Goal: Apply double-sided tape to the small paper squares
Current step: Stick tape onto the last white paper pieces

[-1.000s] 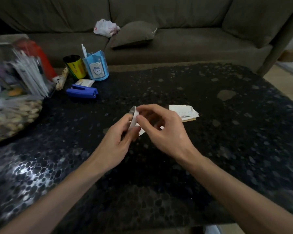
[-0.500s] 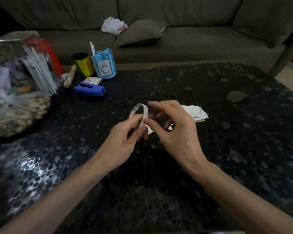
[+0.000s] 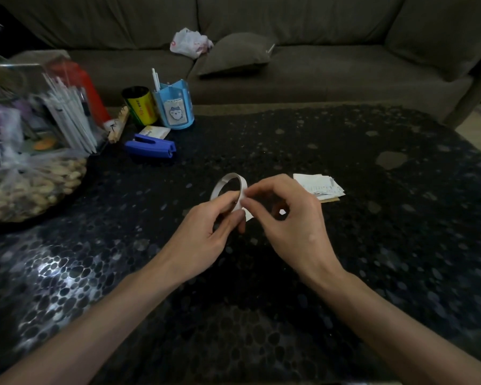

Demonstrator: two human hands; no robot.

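Holding the double-sided tape roll [image 3: 231,175] upright above the black pebbled worktop [image 3: 289,315], the left hand [image 3: 206,237] curls its thumb and fingers round the roll's lower arc. The right hand [image 3: 292,226] closes thumb and forefinger together at the roll's right rim, the fingertips [image 3: 247,201] apparently pinching the loose end of the tape. The end itself is too small to make out. A white paper piece [image 3: 249,216] shows just below the roll, between the two hands; which hand carries it cannot be told. The stack of small paper squares [image 3: 318,184] lies flat to the right of the roll, beyond the right hand and apart from it. A blue stapler [image 3: 150,147] sits well to the left of the roll and farther back. The roll is a thin, nearly spent ring, probably light and easily squashed, so it is best held by its edges. The tape will likely cling to skin and should be handled by its backing, and each paper square, light and limp, by a corner.
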